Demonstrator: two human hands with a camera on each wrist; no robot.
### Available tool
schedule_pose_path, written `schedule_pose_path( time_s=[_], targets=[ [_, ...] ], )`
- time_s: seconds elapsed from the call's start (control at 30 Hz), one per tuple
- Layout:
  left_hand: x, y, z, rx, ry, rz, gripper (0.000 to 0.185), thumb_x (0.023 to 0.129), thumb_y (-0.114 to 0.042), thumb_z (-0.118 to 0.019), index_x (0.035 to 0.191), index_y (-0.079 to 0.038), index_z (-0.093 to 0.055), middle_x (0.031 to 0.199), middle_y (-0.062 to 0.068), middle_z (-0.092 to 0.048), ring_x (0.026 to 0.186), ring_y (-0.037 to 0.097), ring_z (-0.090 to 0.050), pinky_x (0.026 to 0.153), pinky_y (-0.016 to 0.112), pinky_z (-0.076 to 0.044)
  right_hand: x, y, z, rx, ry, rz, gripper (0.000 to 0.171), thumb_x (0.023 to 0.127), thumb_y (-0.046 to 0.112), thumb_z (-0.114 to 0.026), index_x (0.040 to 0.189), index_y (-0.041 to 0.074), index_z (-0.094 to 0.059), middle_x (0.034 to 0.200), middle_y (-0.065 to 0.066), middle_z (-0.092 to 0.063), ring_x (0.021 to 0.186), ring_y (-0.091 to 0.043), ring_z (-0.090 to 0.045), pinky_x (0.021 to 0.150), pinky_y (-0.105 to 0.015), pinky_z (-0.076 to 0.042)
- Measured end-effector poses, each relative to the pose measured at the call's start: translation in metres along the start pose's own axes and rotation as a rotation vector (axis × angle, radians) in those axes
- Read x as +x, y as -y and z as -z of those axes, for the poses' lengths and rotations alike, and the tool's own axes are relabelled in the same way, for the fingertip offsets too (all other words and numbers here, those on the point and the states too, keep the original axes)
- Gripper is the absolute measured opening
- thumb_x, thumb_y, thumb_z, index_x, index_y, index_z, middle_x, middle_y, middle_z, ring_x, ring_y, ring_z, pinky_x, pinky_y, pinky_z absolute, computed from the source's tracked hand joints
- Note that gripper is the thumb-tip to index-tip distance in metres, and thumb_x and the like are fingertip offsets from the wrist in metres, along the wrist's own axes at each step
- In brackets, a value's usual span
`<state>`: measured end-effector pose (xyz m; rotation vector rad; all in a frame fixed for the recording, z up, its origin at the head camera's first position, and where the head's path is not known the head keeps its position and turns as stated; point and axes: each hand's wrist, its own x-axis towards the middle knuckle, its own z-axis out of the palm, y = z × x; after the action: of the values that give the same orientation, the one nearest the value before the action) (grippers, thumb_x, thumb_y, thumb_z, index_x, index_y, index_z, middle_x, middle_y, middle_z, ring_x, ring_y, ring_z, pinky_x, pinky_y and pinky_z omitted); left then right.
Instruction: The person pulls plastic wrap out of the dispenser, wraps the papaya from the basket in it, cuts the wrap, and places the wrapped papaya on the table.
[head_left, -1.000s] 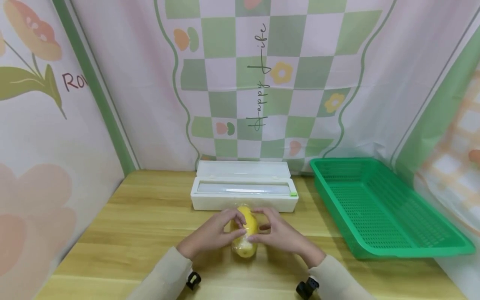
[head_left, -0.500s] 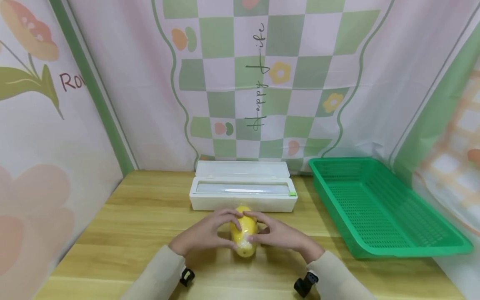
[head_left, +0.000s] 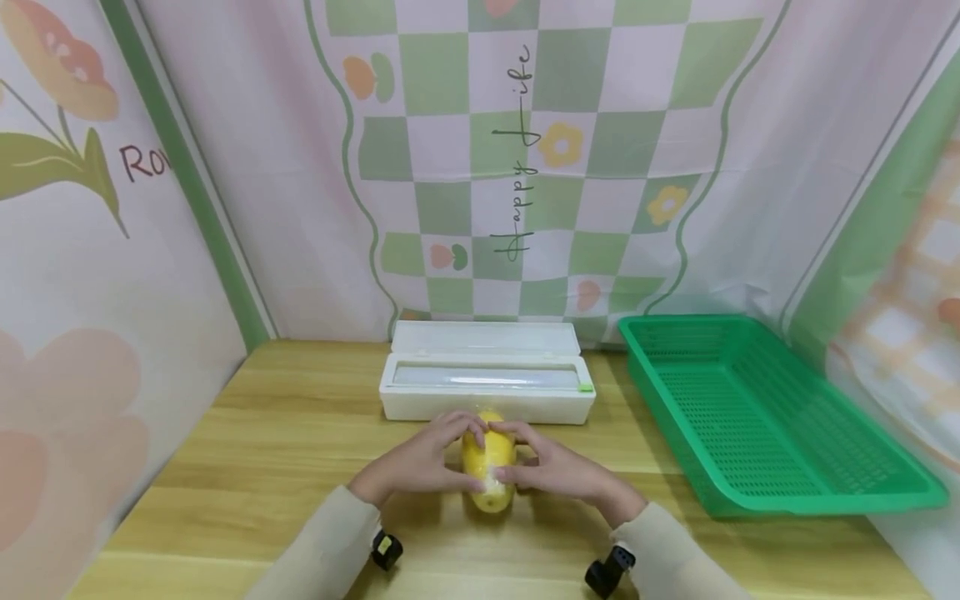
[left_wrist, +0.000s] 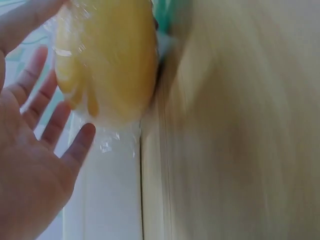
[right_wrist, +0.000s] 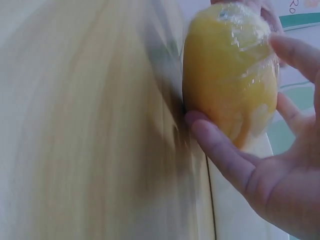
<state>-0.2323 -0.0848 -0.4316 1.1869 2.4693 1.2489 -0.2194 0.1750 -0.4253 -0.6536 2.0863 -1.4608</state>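
A yellow oblong fruit (head_left: 491, 457), wrapped in clear cling film, stands lengthwise away from me on the table in front of the white box. My left hand (head_left: 416, 462) curves around its left side, thumb near the close end and fingertips on top. From the other side my right hand (head_left: 562, 471) holds it between thumb and fingers. Loose film (left_wrist: 107, 140) hangs off the fruit's far end in the left wrist view. Wrinkled film glints over the fruit (right_wrist: 225, 75) in the right wrist view. Its underside is hidden.
Just beyond the fruit lies a white cling film box (head_left: 487, 408), its lid (head_left: 486, 337) raised and the roll (head_left: 487, 377) showing. A green plastic basket (head_left: 667, 429) occupies the right side of the wooden table (head_left: 255, 467). Printed curtains hang behind and beside.
My left fingers lifted off and spread wider half a second ago, then came back closer around the fruit. The right hand drew in slightly; the fruit stays in about the same place.
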Motion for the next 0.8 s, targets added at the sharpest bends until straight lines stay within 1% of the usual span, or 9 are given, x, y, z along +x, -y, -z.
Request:
schedule_pose_path(
  time_s=[0.13,0.27,0.4,0.5,0.67,0.73,0.8],
  targets=[
    [0.002,0.000,0.000,0.015,0.004,-0.005,0.049,0.078,-0.040,-0.086,0.110,-0.026,-0.051,0.137,-0.010,-0.046,0.135,0.016,-0.035,0.111,0.051,-0.034,0.001,0.002,-0.001,-0.009,0.007,0.010,0.064,0.098,0.027,-0.067,0.152,0.024,-0.034,0.153,-0.026,-0.027,0.122,-0.043,-0.055,0.092,-0.045,-0.055],
    [0.002,0.003,0.001,0.040,0.000,-0.032,0.045,0.079,-0.040,-0.086,0.106,-0.025,-0.053,0.136,-0.009,-0.047,0.135,0.018,-0.036,0.111,0.051,-0.035,0.001,0.004,0.000,-0.030,0.015,0.010,0.064,0.098,0.028,-0.066,0.153,0.024,-0.034,0.153,-0.026,-0.026,0.124,-0.047,-0.052,0.094,-0.046,-0.054],
    [0.002,0.008,0.000,0.022,0.001,-0.055,0.041,0.079,-0.036,-0.085,0.104,-0.025,-0.054,0.136,-0.008,-0.049,0.134,0.019,-0.038,0.111,0.053,-0.034,0.001,0.003,0.000,-0.022,0.016,0.001,0.064,0.099,0.028,-0.066,0.154,0.022,-0.033,0.153,-0.026,-0.026,0.126,-0.048,-0.050,0.094,-0.046,-0.054],
    [0.003,0.009,0.000,0.008,0.002,-0.048,0.042,0.079,-0.037,-0.085,0.105,-0.027,-0.054,0.136,-0.010,-0.049,0.133,0.017,-0.037,0.111,0.052,-0.034,0.001,0.001,0.000,-0.023,0.001,0.003,0.063,0.099,0.029,-0.065,0.153,0.022,-0.034,0.153,-0.026,-0.027,0.125,-0.046,-0.051,0.093,-0.045,-0.054],
    [0.005,0.008,0.000,0.004,-0.012,-0.041,0.045,0.079,-0.038,-0.085,0.108,-0.026,-0.053,0.133,-0.011,-0.051,0.132,0.015,-0.038,0.111,0.048,-0.035,0.003,0.001,-0.005,-0.029,-0.038,0.017,0.060,0.100,0.031,-0.064,0.151,0.020,-0.034,0.151,-0.026,-0.030,0.115,-0.036,-0.060,0.088,-0.041,-0.057],
    [0.005,0.007,-0.002,0.004,-0.025,-0.028,0.047,0.079,-0.040,-0.085,0.108,-0.025,-0.052,0.131,-0.011,-0.052,0.129,0.014,-0.040,0.109,0.048,-0.037,0.004,0.002,-0.007,-0.022,-0.050,0.016,0.060,0.100,0.031,-0.064,0.151,0.019,-0.033,0.150,-0.026,-0.030,0.112,-0.034,-0.062,0.087,-0.041,-0.057],
    [0.006,0.005,-0.003,-0.005,-0.037,-0.006,0.051,0.078,-0.043,-0.085,0.110,-0.023,-0.050,0.127,-0.011,-0.052,0.125,0.015,-0.040,0.106,0.048,-0.039,0.005,0.003,-0.009,-0.034,-0.068,0.007,0.060,0.099,0.031,-0.065,0.150,0.020,-0.035,0.149,-0.026,-0.032,0.113,-0.034,-0.060,0.086,-0.041,-0.057]
  ],
)
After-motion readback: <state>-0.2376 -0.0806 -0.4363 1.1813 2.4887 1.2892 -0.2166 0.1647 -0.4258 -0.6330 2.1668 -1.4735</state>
